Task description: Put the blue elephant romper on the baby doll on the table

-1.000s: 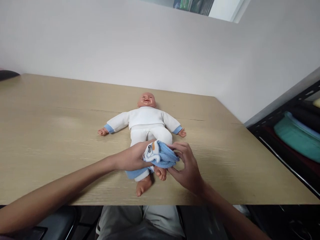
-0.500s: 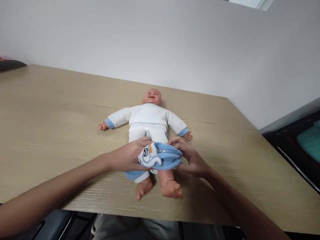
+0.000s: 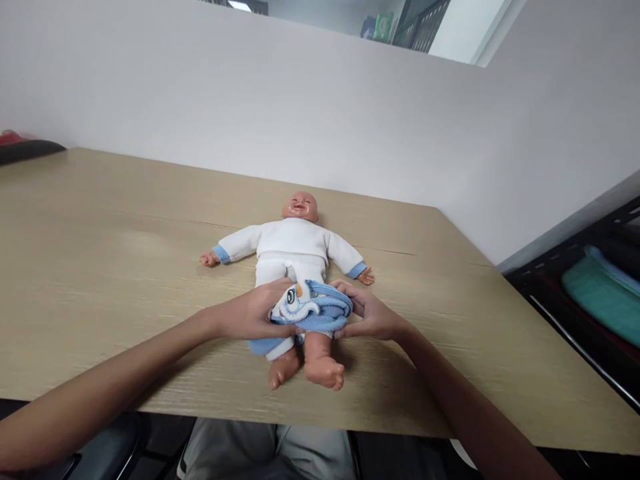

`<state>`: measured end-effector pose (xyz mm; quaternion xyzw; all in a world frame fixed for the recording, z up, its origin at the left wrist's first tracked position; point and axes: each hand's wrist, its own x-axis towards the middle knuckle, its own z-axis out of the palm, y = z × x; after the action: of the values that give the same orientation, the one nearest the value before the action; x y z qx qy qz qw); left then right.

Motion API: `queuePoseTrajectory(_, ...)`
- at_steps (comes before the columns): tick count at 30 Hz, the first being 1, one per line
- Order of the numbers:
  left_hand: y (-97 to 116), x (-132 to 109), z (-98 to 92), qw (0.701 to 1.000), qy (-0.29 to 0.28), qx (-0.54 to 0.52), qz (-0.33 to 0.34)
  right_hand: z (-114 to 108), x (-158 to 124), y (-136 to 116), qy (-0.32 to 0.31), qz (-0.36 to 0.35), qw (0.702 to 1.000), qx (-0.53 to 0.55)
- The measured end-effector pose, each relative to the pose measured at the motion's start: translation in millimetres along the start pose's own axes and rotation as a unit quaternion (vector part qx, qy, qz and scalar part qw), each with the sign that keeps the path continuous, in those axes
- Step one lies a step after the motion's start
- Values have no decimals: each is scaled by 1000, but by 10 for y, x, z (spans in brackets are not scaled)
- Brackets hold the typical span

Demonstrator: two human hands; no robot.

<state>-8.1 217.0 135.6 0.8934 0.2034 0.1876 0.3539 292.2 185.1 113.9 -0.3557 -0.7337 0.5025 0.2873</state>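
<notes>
A baby doll point(image 3: 293, 237) lies on its back, head away from me, in a white long-sleeved top with blue cuffs. Its white-and-blue pants point(image 3: 327, 311) are bunched up on the leg at my right, with an embroidered cartoon eye and orange patch showing. My left hand point(image 3: 263, 310) grips the left side of this bunched cloth, fingers partly hidden behind it. On the other side, my right hand point(image 3: 367, 312) pinches the blue folds between thumb and fingers. Both bare doll feet stick out below; a white hem circles the ankle on the left.
The doll rests on a wooden table point(image 3: 125, 267) against a pale wall point(image 3: 300, 100). At the far left lies a dark object point(image 3: 30, 151) with something red behind it. A black rack point(image 3: 545, 287) holding green cloth point(image 3: 595, 293) stands at the right.
My view has tilted up, showing more of the window. Both hands keep hold of the bunched pant leg, and the folds sit slightly more gathered above the doll's foot.
</notes>
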Motion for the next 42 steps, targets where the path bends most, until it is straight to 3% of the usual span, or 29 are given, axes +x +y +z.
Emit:
queuePoseTrajectory(5, -19, -21, -9, 999, 7, -48, -19, 7, -37, 64, 13, 12, 999, 33)
queuePoseTrajectory(10, 5, -39, -47, 998, 15, -64, -21, 141, -47, 165, 131, 48, 986, 94)
queuePoseTrajectory(16, 72, -196, -422, 992, 9, 27, -125, 263, 46, 94, 238, 57, 968, 58)
queuePoseTrajectory(20, -59, -381, -620, 990, -59, -21, -130, 163, 116, 14, 203, 52, 978, -18)
queuePoseTrajectory(24, -220, -492, -608, 990, -65, -72, -105, 17, 295, -26, 130, 5, 990, -50)
queuePoseTrajectory(26, -267, -474, -556, 989, -21, -76, -123, -26, 439, 5, 148, -5, 989, -24)
queuePoseTrajectory(30, -339, -310, -442, 970, 173, -40, -163, -42, 751, 144, 240, 9, 971, 13)
queuePoseTrajectory(32, -388, -228, -409, 954, 229, -35, -189, -38, 854, 196, 279, 25, 960, 7)
queuePoseTrajectory(35, -484, -183, -410, 950, 244, -44, -191, -47, 892, 208, 294, 29, 955, -33)
queuePoseTrajectory(39, -654, -171, -458, 963, 220, -33, -153, -70, 863, 193, 260, 0, 960, -106)
queuePoseTrajectory(42, -794, -43, -485, 955, 249, -48, -154, -89, 948, 236, 278, -26, 955, -105)
